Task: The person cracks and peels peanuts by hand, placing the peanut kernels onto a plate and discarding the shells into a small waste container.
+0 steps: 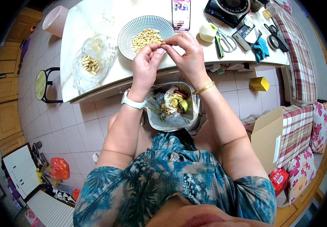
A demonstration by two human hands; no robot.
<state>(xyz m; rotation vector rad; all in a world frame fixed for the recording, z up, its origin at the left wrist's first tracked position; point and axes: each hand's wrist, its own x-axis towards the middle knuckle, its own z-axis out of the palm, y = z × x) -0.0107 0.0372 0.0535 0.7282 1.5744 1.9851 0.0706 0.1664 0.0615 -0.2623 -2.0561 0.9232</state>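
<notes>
The fingertips of my left hand (147, 64) and my right hand (190, 56) meet, thumbs and forefingers pinched on one small piece (163, 43), at the upper centre of the frame. Skin covers most of it, so I can't tell which way its long axis runs.

What matters most is how that pinch lies to the striped bowl (123, 41): in this view my fingertips overlap its right side, with the heap of pale nuts (147, 39) just to their left. My left hand is the nearer to that heap, crossing the bowl's lower edge; my right comes in from outside the rim. How high I hold them above the bowl I can't judge.

Further left, well apart from my fingers, the clear plastic bag (104, 51) lies on the tabletop (91, 17) with peanut-like pods (90, 65) inside. Below my wrists, between my forearms near the middle of the frame, stands the lined bin (159, 124), scraps showing in it. The phone (181, 15) lies beyond the bowl's upper right.
</notes>
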